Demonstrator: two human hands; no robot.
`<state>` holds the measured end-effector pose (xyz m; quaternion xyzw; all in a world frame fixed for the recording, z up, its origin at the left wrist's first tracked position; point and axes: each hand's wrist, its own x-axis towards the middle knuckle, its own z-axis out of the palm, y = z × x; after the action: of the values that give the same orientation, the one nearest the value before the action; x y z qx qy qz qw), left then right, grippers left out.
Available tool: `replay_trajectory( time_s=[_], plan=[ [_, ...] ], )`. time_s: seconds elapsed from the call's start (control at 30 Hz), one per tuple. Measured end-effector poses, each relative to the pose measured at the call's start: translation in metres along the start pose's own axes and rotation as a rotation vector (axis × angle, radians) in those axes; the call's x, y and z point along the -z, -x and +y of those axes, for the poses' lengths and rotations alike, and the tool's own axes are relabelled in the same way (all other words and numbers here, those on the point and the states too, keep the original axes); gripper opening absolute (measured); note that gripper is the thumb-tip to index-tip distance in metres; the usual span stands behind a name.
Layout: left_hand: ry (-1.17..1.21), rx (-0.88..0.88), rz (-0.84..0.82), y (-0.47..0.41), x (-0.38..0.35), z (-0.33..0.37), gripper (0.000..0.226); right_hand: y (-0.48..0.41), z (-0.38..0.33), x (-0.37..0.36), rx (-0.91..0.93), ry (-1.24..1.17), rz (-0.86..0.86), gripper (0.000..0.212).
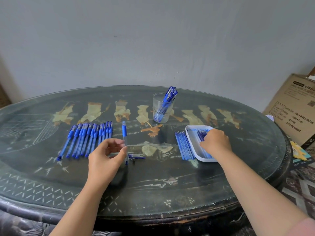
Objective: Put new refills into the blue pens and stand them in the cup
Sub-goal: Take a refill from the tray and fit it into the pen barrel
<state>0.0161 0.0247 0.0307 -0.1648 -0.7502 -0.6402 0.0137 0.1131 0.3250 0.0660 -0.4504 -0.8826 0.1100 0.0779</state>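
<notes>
- Dark counter [153, 184], grey wall behind.
- Left hand [105, 157] pinches a pen [124, 131] upright; hold it steady.
- Right hand [215, 142] rests in the tray [188, 133], grip unclear; lift one of the refills [202, 134] only.

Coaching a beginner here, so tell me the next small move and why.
Likely pinch one refill from the white tray with the right hand and bring it to the pen barrel: that hand's fingers lie among the refills, and the left hand holds the barrel upright.

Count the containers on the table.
2: the clear cup at the far middle, holding pens, and the white tray on the right, under the right hand.
</notes>
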Motion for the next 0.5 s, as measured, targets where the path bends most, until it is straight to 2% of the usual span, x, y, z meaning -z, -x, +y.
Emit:
replay_trajectory(
  time_s=[0.07, 0.17, 0.23, 0.37, 0.5],
  plan=[
    [-0.001, -0.001, -0.001, 0.000, 0.000, -0.001, 0.014, -0.002, -0.001, 0.007, -0.056, -0.179, -0.026, 0.023],
    [-0.005, -0.008, 0.004, -0.001, -0.001, -0.001, 0.014, 0.003, -0.006, 0.018, -0.183, -0.788, -0.192, 0.008],
    [-0.007, -0.015, 0.005, -0.001, -0.001, -0.001, 0.014, 0.014, -0.015, 0.028, -0.188, -1.076, -0.345, 0.007],
    [-0.027, -0.054, -0.010, 0.004, -0.001, 0.003, 0.015, 0.041, -0.046, 0.041, -0.076, -1.321, -0.543, 0.008],
    [-0.047, -0.069, -0.055, 0.009, -0.001, 0.004, 0.019, 0.066, -0.085, 0.043, 0.064, -1.495, -0.582, 0.008]
  ],
)
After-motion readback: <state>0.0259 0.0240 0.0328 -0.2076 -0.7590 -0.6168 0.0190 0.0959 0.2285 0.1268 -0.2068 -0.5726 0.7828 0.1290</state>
